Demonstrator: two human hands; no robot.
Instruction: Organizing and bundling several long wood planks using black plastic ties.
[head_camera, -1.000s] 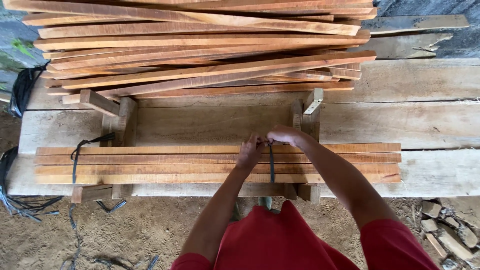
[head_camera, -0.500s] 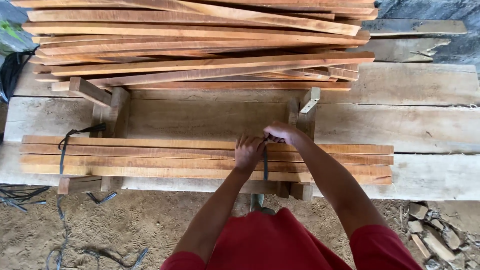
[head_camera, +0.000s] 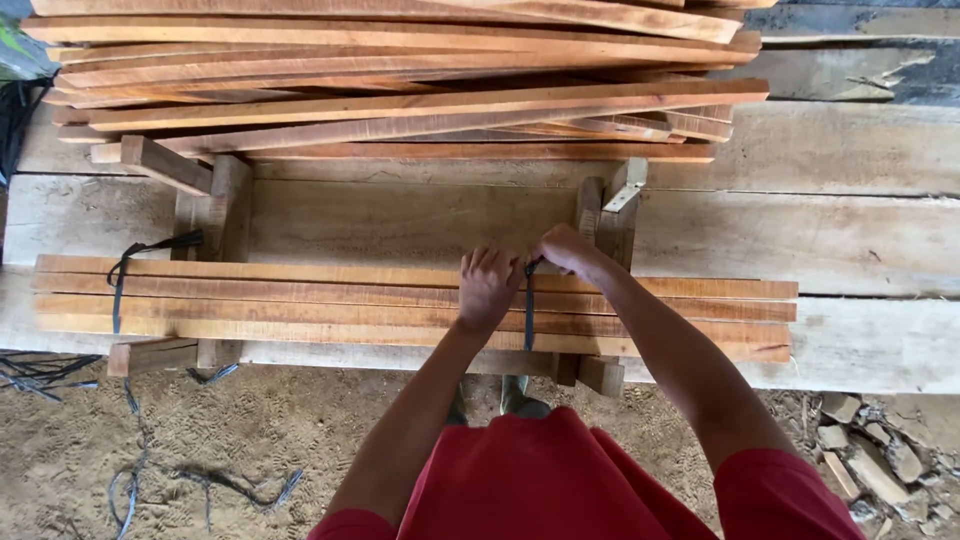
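**Wood slat bundle: left end tied, right tie in hand**

Wooden slats (head_camera: 300, 305) lie stacked flat as one bundle across a low stand (head_camera: 225, 200) in front of the person. Left end: dark strap (head_camera: 118, 290) already wraps the bundle, its loose end trailing off the back edge. That tie looks done. Right of middle: second strap (head_camera: 527, 305) runs down the front face of the bundle, and both hands are at its top. Judged about half done; this tie is not yet finished.

Left hand (head_camera: 487, 285) rests knuckles-up on the bundle, fingers curled, just left of the strap. Right hand (head_camera: 565, 250) is closed on the strap's upper end at the bundle's back edge. Whether the left hand also grips strap, I cannot tell.

Loose slats (head_camera: 400, 90) are piled behind, well apart from the hands. Spare straps (head_camera: 200, 480) lie on the sandy floor.
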